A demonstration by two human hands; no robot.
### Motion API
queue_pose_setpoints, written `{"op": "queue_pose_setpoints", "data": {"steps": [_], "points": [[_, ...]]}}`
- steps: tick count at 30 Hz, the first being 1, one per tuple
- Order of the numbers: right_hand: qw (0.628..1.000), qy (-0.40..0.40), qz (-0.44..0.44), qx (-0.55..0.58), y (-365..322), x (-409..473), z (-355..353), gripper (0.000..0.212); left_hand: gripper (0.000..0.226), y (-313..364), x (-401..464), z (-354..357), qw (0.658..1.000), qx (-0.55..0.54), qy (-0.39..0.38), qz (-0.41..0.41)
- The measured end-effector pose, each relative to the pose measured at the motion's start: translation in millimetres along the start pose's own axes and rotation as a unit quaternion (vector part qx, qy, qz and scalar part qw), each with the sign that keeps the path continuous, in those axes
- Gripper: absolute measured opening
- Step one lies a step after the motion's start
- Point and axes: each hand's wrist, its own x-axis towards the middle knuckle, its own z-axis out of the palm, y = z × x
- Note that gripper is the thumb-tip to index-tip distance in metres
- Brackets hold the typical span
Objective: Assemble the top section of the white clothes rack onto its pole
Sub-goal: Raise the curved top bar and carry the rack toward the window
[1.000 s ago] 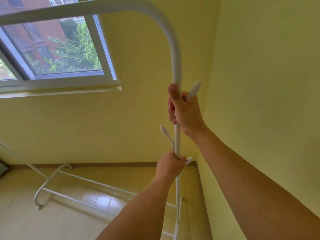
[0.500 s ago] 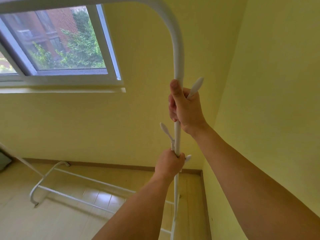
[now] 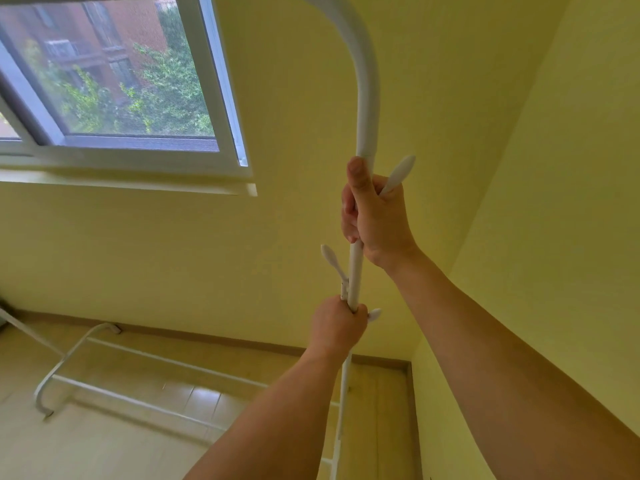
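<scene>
Right hand (image 3: pixel 375 220): wrapped tight round curved top section (image 3: pixel 366 98), at its lower end
Left hand (image 3: pixel 337 327): clenched round pole (image 3: pixel 355 275), lower down
Pole: upright, near yellow wall corner
Hook pegs (image 3: pixel 398 173): angled up off the pole

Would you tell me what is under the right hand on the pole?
The right hand wraps the pole; a hook pokes out above. Any joint beneath is hidden.

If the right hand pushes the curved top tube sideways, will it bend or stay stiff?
Probably stiff: the curved top tube holds its arc unsupported. Likely light, since the right hand steadies it alone. It may twist, as the pole below looks thin.
</scene>
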Motion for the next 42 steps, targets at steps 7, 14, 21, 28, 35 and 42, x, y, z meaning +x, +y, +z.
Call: {"op": "queue_pose_setpoints", "data": {"steps": [7,14,21,28,35,42], "points": [[0.999,-0.04,-0.005,0.003,18.2,48.3,-4.9,0.075,0.034,7.9,49.5,-2.9,0.999,0.014,0.029,-0.024],[0.996,-0.079,-0.004,0.028,32.9,78.0,8.6,0.064,0.032,-1.9,77.8,-14.3,0.996,0.021,0.063,-0.064],[0.991,-0.121,0.007,0.052,50.1,96.9,42.9,0.06,0.032,-20.3,94.1,-41.5,0.99,0.033,0.103,-0.093],[0.983,-0.168,0.013,0.073,62.6,96.4,103.3,0.06,0.027,-55.8,95.4,-86.7,0.983,0.029,0.136,-0.118],[0.974,-0.213,0.018,0.076,81.6,95.1,158.4,0.055,0.031,-97.1,90.8,-126.4,0.972,0.047,0.176,-0.146],[0.948,-0.294,0.045,0.116,105.8,114.4,197.2,0.057,0.033,-114.2,97.9,-155.7,0.954,0.026,0.236,-0.183]]}}
